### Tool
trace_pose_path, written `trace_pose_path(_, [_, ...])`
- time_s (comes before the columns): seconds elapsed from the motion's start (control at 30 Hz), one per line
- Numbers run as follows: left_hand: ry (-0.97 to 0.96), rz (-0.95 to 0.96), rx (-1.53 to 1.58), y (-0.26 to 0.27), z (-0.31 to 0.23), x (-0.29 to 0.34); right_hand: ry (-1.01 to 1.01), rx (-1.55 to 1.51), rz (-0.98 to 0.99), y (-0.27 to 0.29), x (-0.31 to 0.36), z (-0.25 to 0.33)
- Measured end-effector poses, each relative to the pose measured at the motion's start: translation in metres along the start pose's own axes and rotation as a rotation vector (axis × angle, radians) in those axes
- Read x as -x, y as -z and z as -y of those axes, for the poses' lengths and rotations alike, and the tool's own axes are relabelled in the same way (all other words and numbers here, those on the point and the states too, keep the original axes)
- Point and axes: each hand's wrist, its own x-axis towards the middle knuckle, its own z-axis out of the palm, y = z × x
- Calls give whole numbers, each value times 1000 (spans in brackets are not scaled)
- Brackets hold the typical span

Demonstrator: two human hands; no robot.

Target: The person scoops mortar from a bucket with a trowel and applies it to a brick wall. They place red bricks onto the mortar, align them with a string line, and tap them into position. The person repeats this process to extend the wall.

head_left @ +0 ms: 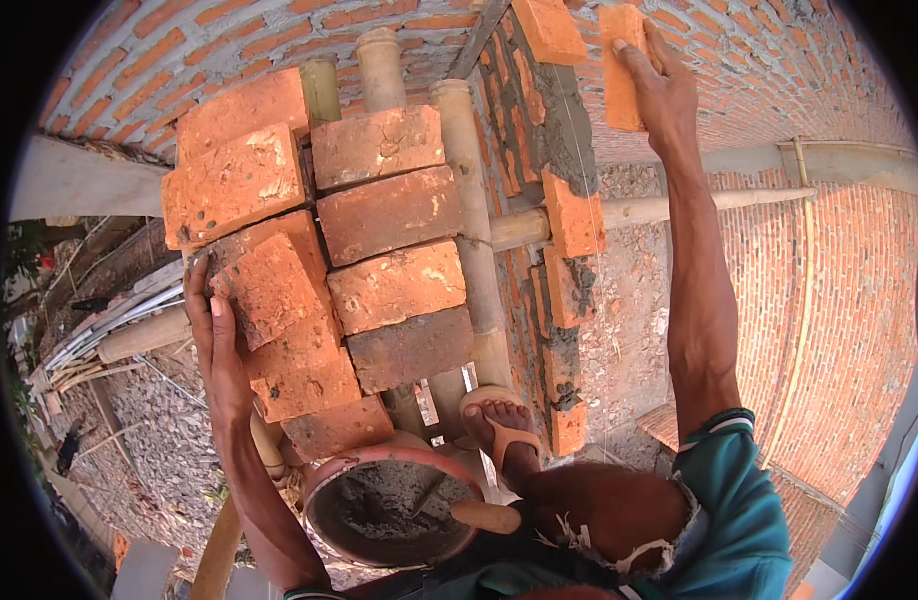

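Pressing one rough orange brick (621, 68) onto the wall top (539, 110) with my right hand (659, 90) clamped around its end, my left hand (211, 330) lies open against a stacked brick (269, 290), heavy, stiff, gritty, chippable, best gripped across its short sides.

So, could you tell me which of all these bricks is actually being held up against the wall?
The brick in the right hand, pressed upright at the wall's top. The stacked bricks lie flat on the bamboo scaffold; the left hand only touches one there.
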Motion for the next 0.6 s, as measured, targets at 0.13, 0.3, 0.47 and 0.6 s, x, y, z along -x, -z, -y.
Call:
trace_pose_path(0.13, [19,35,112,-4,-6,-2,-211,208,85,4,29,-66])
trace_pose_path(0.3, [16,13,-19,-7,-12,-2,-264,201,182,-26,44,-90])
trace_pose_path(0.47, [64,13,-28,-10,-16,-1,-214,289,186,-44,36,-91])
trace_pose_path(0.6, [81,4,-93,-11,-19,-1,-180,375,169,-48,37,-90])
